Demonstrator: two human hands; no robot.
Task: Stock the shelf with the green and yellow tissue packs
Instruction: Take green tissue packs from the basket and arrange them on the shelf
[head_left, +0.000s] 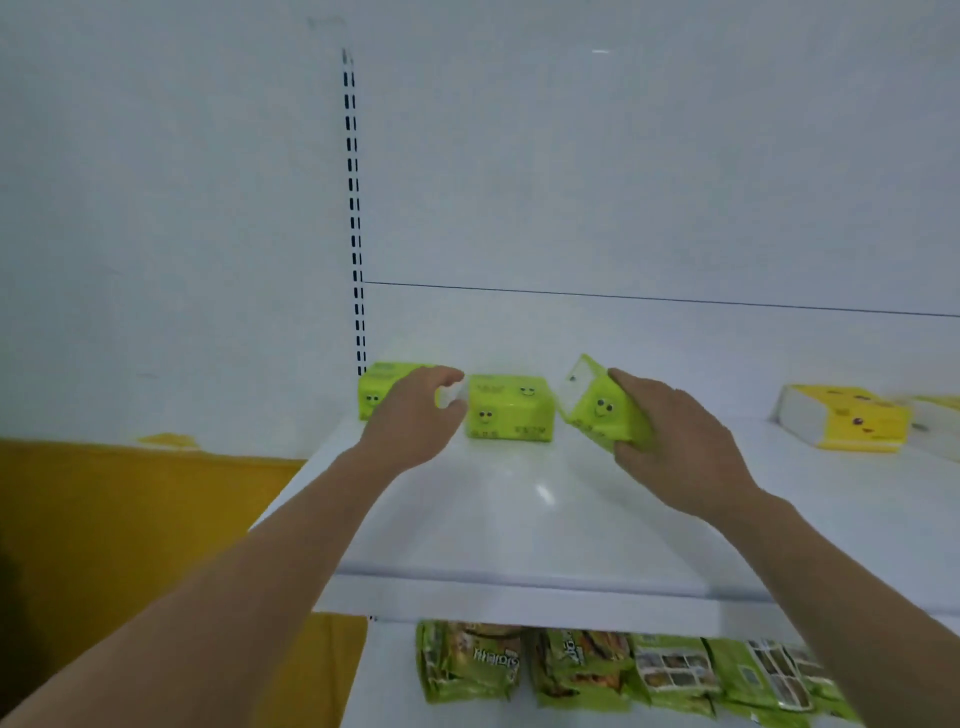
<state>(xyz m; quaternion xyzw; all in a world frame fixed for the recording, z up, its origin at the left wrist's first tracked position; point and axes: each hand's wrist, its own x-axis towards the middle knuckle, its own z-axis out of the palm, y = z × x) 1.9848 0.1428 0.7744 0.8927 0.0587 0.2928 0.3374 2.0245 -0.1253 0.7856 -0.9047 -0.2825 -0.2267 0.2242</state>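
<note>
Three green tissue packs with smiley faces are at the back of a white shelf (519, 519). The leftmost pack (376, 389) stands by the slotted upright, and my left hand (415, 415) rests over its right end with fingers loosely curved. The middle pack (509, 408) stands free. My right hand (675, 441) grips the third pack (597, 410), which is tilted, just right of the middle one. A yellow tissue pack (847, 423) lies flat at the shelf's right.
A black slotted upright (355, 218) runs up the white back wall. Green snack bags (571, 670) lie on the lower shelf. A yellow surface (130, 519) fills the lower left. Another pale pack (935, 426) sits at the right edge.
</note>
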